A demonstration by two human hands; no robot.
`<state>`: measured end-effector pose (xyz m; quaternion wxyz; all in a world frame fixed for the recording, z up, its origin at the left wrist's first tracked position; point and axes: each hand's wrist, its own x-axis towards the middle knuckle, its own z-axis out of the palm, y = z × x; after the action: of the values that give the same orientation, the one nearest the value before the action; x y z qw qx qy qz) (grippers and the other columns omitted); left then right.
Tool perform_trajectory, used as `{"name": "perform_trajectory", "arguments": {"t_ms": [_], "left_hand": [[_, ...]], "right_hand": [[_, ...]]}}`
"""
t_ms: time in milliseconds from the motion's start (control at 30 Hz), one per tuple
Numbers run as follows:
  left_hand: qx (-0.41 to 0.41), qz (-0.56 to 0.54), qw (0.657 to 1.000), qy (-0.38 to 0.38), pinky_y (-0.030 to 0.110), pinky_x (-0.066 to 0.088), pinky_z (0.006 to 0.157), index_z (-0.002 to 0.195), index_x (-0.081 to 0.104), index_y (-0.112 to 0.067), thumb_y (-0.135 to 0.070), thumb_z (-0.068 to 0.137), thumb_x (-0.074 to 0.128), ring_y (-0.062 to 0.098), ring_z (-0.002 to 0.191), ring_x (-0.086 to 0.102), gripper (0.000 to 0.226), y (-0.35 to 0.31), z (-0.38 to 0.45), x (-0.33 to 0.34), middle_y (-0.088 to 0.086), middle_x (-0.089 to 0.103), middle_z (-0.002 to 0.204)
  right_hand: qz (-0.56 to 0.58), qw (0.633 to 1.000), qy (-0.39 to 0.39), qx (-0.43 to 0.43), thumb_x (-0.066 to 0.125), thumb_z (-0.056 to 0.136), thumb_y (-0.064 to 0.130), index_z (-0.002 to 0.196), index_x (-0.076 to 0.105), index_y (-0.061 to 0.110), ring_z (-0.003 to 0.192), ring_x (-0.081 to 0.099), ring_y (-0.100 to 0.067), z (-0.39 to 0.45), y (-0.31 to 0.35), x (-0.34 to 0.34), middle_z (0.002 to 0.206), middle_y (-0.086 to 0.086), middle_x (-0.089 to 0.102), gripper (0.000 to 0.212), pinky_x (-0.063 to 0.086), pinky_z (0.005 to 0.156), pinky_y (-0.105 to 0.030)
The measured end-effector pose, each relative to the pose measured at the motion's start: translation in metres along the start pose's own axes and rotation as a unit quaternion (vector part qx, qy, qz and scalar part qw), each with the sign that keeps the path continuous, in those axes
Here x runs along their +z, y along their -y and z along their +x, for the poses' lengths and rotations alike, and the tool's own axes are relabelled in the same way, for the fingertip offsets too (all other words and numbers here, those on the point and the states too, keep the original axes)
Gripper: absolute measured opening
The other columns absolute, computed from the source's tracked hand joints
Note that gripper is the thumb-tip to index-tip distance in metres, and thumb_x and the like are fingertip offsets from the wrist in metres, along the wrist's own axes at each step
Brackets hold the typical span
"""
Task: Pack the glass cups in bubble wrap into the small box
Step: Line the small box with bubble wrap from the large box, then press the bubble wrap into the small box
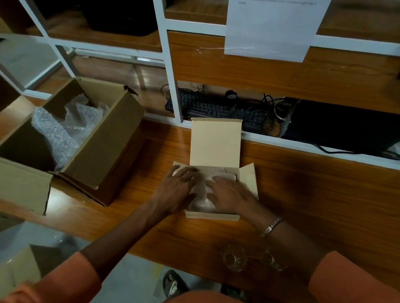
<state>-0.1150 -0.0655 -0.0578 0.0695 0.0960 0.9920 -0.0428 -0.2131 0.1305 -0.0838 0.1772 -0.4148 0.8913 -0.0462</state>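
A small tan cardboard box [215,143] stands open on the wooden table, its lid raised at the back and side flaps spread. Inside lies a bundle wrapped in bubble wrap [201,202], clear glass showing through near the front. My left hand [176,188] presses flat on the left of the bundle. My right hand [230,195] lies flat on its right side, fingers straight. Two bare glass cups [233,257] [273,260] stand near the table's front edge, partly behind my right forearm.
A large open cardboard box [105,142] holding loose bubble wrap [61,127] sits at the left. A keyboard [211,108] and cables lie in the shelf behind. A paper sheet [272,24] hangs above. Another carton [8,272] stands on the floor.
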Motion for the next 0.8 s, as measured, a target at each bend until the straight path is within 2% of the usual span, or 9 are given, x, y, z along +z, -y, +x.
{"name": "perform_trajectory", "arguments": {"t_ms": [133,200,267,367,533,600,667,733,800], "left_hand": [[-0.009,-0.013,1.000,0.019,0.048,-0.006,0.128,0.162,0.037,-0.018,-0.049,0.110,0.035,0.026,0.163,0.015,0.060,0.001,-0.029,0.013,0.010,0.025,0.173],[-0.011,-0.013,0.999,0.027,0.048,-0.011,0.125,0.164,0.030,-0.020,-0.048,0.111,0.030,0.025,0.163,0.006,0.061,-0.001,-0.033,0.019,0.009,0.018,0.175],[-0.003,-0.013,1.000,0.019,0.051,-0.010,0.126,0.163,0.032,-0.019,-0.049,0.108,0.023,0.026,0.162,0.000,0.063,-0.002,-0.032,0.023,0.009,0.015,0.174],[-0.004,-0.012,0.999,0.037,0.058,-0.001,0.131,0.161,0.037,-0.018,-0.046,0.110,0.024,0.029,0.162,-0.005,0.060,-0.005,-0.023,0.026,0.011,0.007,0.175],[-0.014,0.042,0.996,0.078,0.060,0.001,0.130,0.159,0.040,-0.012,-0.042,0.112,0.035,0.037,0.161,-0.014,0.056,-0.014,-0.003,0.026,0.018,-0.006,0.175],[-0.019,0.053,0.995,0.077,0.062,0.001,0.130,0.151,0.052,-0.017,-0.043,0.110,0.039,0.041,0.160,-0.015,0.050,-0.014,0.003,0.030,0.020,-0.006,0.174],[-0.032,0.058,0.995,0.071,0.063,0.002,0.129,0.139,0.065,-0.025,-0.047,0.109,0.042,0.044,0.160,-0.014,0.044,-0.014,0.009,0.033,0.020,-0.005,0.175],[-0.037,0.056,0.995,0.071,0.064,0.002,0.129,0.130,0.070,-0.028,-0.050,0.109,0.040,0.044,0.160,-0.013,0.043,-0.014,0.014,0.035,0.019,-0.004,0.175],[-0.037,0.040,0.997,0.055,0.063,0.001,0.129,0.134,0.068,-0.029,-0.053,0.109,0.034,0.043,0.160,-0.012,0.048,-0.013,0.015,0.038,0.018,-0.002,0.175]], "right_hand": [[0.016,0.994,0.108,0.007,0.020,0.110,0.058,0.165,0.026,0.020,0.161,0.018,-0.027,-0.007,0.010,0.009,0.175,-0.007,0.019,0.068,0.025,0.127,-0.052],[-0.005,0.988,0.151,0.032,0.014,0.109,0.059,0.168,0.013,0.017,0.164,0.003,-0.025,-0.004,0.007,0.018,0.177,-0.007,0.003,0.072,0.011,0.130,-0.051],[-0.014,0.983,0.178,0.049,0.014,0.109,0.058,0.169,0.006,0.019,0.164,-0.002,-0.027,0.003,0.003,0.025,0.177,-0.008,-0.004,0.072,0.005,0.130,-0.050],[-0.025,0.974,0.218,0.050,0.028,0.110,0.051,0.169,-0.001,0.025,0.163,-0.005,-0.030,0.012,0.001,0.022,0.176,-0.007,-0.011,0.071,0.010,0.130,-0.053],[-0.018,0.978,0.202,0.036,0.062,0.099,0.036,0.168,0.014,0.026,0.161,0.013,-0.035,0.013,-0.003,0.010,0.176,-0.012,0.000,0.085,0.031,0.125,-0.052],[-0.010,0.982,0.182,0.046,0.063,0.096,0.031,0.160,0.037,0.022,0.148,0.041,-0.037,0.009,-0.004,0.005,0.169,-0.017,0.027,0.069,0.047,0.113,-0.048],[-0.031,0.992,0.118,0.043,0.063,0.093,0.022,0.138,0.059,0.017,0.120,0.063,-0.033,0.006,-0.004,-0.001,0.142,-0.014,0.057,0.045,0.057,0.091,-0.042],[-0.056,0.996,0.053,0.034,0.063,0.093,0.011,0.122,0.066,0.014,0.105,0.068,-0.031,0.001,-0.002,-0.007,0.124,-0.012,0.064,0.029,0.052,0.075,-0.036],[-0.068,0.997,0.028,0.030,0.063,0.092,0.007,0.126,0.064,0.015,0.107,0.067,-0.031,-0.002,-0.004,-0.008,0.125,-0.013,0.062,0.035,0.050,0.075,-0.038]]}}
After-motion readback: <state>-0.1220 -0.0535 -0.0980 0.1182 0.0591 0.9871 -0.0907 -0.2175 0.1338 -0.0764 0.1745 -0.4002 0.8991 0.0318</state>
